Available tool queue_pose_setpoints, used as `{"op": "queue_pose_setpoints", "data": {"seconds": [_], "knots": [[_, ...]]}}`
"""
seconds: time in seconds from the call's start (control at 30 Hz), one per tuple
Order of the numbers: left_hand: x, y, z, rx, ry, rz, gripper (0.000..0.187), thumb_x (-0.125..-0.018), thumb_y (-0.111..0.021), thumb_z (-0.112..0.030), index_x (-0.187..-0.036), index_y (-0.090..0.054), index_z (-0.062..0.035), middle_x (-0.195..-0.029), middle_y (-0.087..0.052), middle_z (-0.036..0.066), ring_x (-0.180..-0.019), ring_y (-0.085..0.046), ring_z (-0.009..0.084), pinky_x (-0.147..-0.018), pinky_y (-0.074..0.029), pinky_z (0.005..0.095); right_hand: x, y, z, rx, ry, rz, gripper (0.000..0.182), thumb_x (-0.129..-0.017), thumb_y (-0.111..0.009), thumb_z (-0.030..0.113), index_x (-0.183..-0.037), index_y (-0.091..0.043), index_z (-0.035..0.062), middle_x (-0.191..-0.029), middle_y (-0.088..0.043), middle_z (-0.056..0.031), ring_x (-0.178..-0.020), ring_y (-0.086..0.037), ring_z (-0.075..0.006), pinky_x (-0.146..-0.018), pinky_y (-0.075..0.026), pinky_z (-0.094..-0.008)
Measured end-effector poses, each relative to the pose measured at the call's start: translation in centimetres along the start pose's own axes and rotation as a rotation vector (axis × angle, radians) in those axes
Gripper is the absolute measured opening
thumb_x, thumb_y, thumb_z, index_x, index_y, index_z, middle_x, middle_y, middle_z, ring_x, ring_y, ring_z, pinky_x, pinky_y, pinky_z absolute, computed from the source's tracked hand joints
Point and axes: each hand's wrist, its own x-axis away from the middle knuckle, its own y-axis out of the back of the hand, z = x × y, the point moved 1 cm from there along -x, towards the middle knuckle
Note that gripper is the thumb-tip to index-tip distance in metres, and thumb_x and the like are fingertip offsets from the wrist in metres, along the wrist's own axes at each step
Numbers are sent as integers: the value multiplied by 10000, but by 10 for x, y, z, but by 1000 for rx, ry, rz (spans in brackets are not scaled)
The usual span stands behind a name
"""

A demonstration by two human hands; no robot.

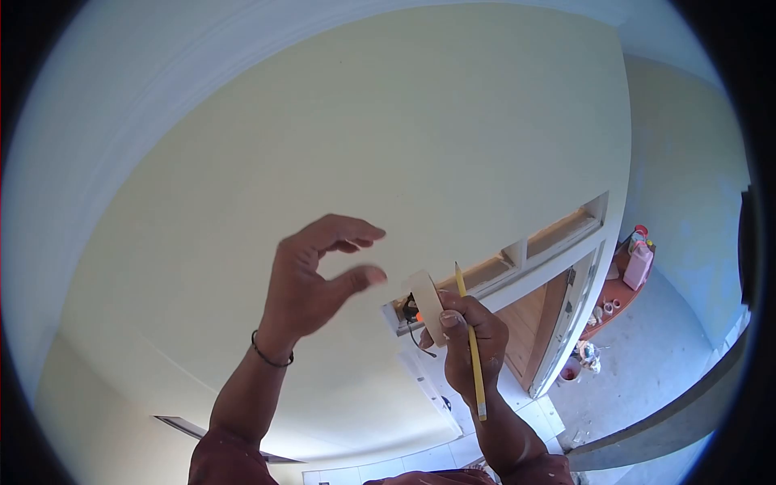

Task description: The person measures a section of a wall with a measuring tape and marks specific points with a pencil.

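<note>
My left hand (311,279) is raised in front of the pale wall (388,129), its fingers curved and apart from the thumb, with nothing between them. A dark band circles that wrist. To its right, my right hand (477,335) is closed round a roll of whitish tape (426,305), seen nearly edge-on. The same hand also holds a yellow pencil (475,356), which points upward with its tip above the fingers. The two hands are apart.
Beyond my right hand are a white door frame (566,323) and window openings (558,233) above it. Further right, a reddish-brown table (610,303) bears a pink container (638,267) and small items. A bucket (570,370) stands on the floor.
</note>
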Motion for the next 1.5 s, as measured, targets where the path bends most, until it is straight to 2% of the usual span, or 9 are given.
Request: {"op": "queue_pose_setpoints", "data": {"seconds": [0.07, 0.53, 0.57, 0.63, 0.83, 1.1, 1.23, 1.27, 1.5], "knots": [[12, -9, -5, -85, 1, 75, 490, -739, -962, -205, -1160, -763, -52, -1127, -766, 69, -1038, -717, 184, -937, -565, 348, 0, -3, 3, -47, -25, -7, 352, -1075, -619, 249, -1113, -695, -93, -813, -730, -148, -624, -701, -158, -601, -573, -296], [7, -24, -8, -206, -54, -126, 115, -818, -842, 6, -894, -815, -76, -900, -761, 56, -863, -725, 164, -797, -565, 307, 1, -8, -2, -115, -117, 36, 275, -1028, -700, 237, -1075, -701, -34, -796, -719, -140, -703, -722, -197, -679, -584, -334], [2, -21, -11, -234, -75, -137, 112, -818, -841, 8, -888, -815, -75, -890, -758, 57, -855, -720, 163, -791, -560, 306, -3, -6, -4, 16, 33, 55, 264, -1004, -725, 224, -1064, -696, -31, -803, -720, -145, -726, -726, -222, -705, -575, -353], [-19, -6, -17, -331, -194, -193, 114, -813, -838, 17, -887, -813, -66, -881, -757, 61, -843, -708, 163, -781, -549, 303, -13, -2, -9, 274, 333, 88, 257, -954, -775, 199, -1043, -686, -25, -816, -723, -154, -772, -735, -272, -756, -557, -391], [-132, 68, -17, -619, -337, -359, 75, -878, -819, -148, -866, -813, -74, -835, -773, 33, -762, -670, 120, -734, -513, 290, 4, -6, -36, 203, 244, -50, 199, -874, -794, 78, -1004, -673, -13, -905, -748, -180, -901, -702, -319, -819, -513, -406], [-209, 68, 7, -840, -478, -390, 48, -874, -815, -158, -880, -825, -111, -875, -738, -7, -692, -617, 113, -645, -495, 295, -43, -5, -38, 198, 333, -85, 239, -898, -726, 0, -1121, -649, -40, -973, -718, -168, -1062, -638, -338, -887, -533, -427], [-222, 82, 9, -897, -423, -489, 43, -881, -805, -150, -906, -829, -124, -897, -714, -13, -648, -580, 108, -615, -482, 293, -76, -13, -43, 31, 203, -41, 280, -903, -751, 14, -1164, -660, -29, -968, -713, -165, -922, -663, -287, -873, -533, -403], [-225, 86, 10, -896, -431, -488, 49, -882, -805, -150, -915, -829, -123, -903, -713, -14, -637, -572, 108, -610, -480, 294, -81, -14, -42, 67, 238, -17, 284, -938, -713, -2, -1207, -643, -63, -994, -730, -157, -926, -724, -201, -918, -564, -360], [-232, 89, 18, -1018, -563, -492, 29, -880, -820, -174, -871, -801, -154, -897, -691, -44, -763, -642, 169, -642, -523, 336, -82, -26, -47, 168, 278, -52, 313, -911, -767, 31, -1194, -643, -19, -921, -704, -158, -811, -671, -278, -787, -548, -358]]}}
